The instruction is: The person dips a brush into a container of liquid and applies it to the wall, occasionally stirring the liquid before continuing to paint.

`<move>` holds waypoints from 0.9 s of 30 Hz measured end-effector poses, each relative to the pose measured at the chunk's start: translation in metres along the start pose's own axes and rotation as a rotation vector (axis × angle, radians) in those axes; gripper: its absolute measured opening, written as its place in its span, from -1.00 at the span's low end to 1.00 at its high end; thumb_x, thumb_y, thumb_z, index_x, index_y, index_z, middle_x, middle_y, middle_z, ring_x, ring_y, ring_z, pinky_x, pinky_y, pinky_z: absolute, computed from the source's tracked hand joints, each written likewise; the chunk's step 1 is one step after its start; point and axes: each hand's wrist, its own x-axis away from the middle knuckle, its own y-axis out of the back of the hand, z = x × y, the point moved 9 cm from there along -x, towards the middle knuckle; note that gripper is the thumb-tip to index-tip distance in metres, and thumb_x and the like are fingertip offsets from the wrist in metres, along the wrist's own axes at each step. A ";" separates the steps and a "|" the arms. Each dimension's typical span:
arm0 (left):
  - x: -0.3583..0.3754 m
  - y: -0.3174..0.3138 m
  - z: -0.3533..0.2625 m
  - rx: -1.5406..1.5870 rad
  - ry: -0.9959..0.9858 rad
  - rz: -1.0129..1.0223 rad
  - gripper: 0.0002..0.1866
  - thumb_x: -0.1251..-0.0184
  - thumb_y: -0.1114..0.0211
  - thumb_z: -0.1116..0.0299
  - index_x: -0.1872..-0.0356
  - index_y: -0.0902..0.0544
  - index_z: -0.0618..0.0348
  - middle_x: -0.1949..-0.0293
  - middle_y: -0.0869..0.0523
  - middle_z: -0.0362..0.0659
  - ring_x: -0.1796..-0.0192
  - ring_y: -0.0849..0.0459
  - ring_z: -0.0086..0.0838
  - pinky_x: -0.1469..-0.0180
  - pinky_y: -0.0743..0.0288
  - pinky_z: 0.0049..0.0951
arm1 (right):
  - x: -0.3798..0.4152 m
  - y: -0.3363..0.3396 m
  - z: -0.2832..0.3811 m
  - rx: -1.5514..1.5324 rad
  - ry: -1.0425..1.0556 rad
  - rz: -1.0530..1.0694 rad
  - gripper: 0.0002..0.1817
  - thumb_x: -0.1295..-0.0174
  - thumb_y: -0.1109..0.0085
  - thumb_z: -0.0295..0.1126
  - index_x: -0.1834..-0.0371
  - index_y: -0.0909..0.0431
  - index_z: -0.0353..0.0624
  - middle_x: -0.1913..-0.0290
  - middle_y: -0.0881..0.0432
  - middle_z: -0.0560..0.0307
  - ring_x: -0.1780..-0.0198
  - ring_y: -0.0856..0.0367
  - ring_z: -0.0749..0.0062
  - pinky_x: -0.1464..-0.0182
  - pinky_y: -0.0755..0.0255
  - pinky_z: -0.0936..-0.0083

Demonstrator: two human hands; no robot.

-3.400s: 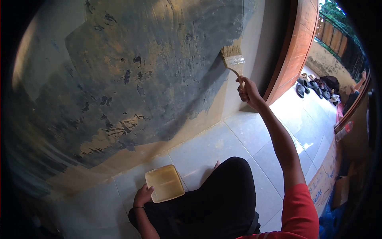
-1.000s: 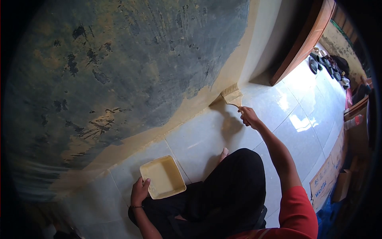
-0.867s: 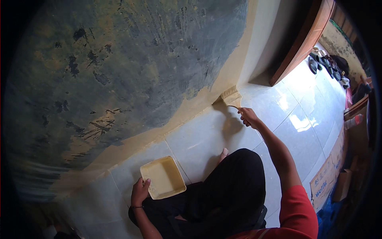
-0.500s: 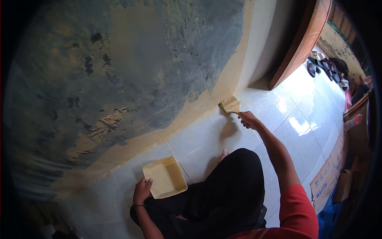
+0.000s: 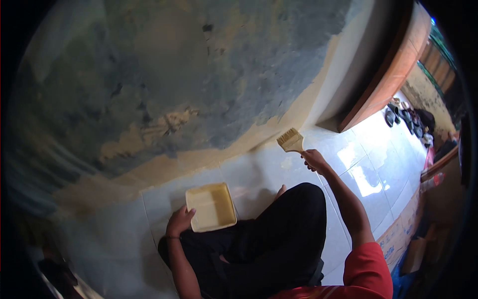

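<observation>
A wide paintbrush [image 5: 291, 140] with cream paint on its bristles is held by the handle in my right hand [image 5: 314, 160]. The brush is raised in front of the lower wall, its bristles pointing up and left. My left hand [image 5: 180, 221] grips the left edge of a square cream tub [image 5: 228, 204], thumb over the rim. Cream paint covers the inside of the tub, which rests by my folded leg. Along its lower edge the dark, patchy wall [image 5: 239, 74] carries a cream painted band [image 5: 194, 160].
Grey-white floor tiles [image 5: 259, 174] run along the wall's foot. A wooden door frame [image 5: 383, 74] stands at the upper right. Beyond it lie several shoes [image 5: 408, 119]. Flattened cardboard [image 5: 398, 239] and a brown box [image 5: 414, 254] are on the right.
My right hand has lifted the brush away from the wall's bottom edge, and its bristles now point more upward. My left hand still holds the tub. The head view has shifted.
</observation>
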 end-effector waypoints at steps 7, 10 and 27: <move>0.007 0.009 -0.004 0.009 -0.118 -0.087 -0.58 -0.30 -0.08 0.10 -0.06 -0.49 0.14 0.14 -0.65 0.09 0.05 -0.59 0.03 0.04 -0.45 -0.09 | 0.096 -0.090 0.127 0.347 0.361 0.226 -0.55 -0.33 0.04 -0.04 0.14 -0.60 -0.24 0.59 -0.55 0.10 0.56 -0.54 0.49 0.50 -0.41 0.52; 0.005 0.009 0.007 0.015 -0.082 -0.102 -0.61 -0.30 -0.04 0.17 -0.06 -0.49 0.15 0.14 -0.66 0.08 0.05 -0.59 0.02 0.03 -0.46 -0.10 | 0.117 -0.157 0.136 0.369 0.349 0.505 -0.57 -0.32 0.02 -0.03 0.11 -0.59 -0.20 0.58 -0.56 0.08 0.58 -0.52 0.52 0.50 -0.40 0.53; -0.003 0.016 0.005 -0.098 -0.015 -0.118 -0.74 -0.26 -0.11 0.26 0.16 -0.58 0.21 0.25 -0.69 0.03 0.16 -0.65 -0.06 0.10 -0.49 -0.21 | 0.124 -0.272 0.111 0.765 0.553 0.607 -0.68 -0.17 0.07 -0.36 0.02 -0.47 -0.15 0.23 -0.63 -0.29 0.11 -0.61 -0.14 0.00 -0.46 0.12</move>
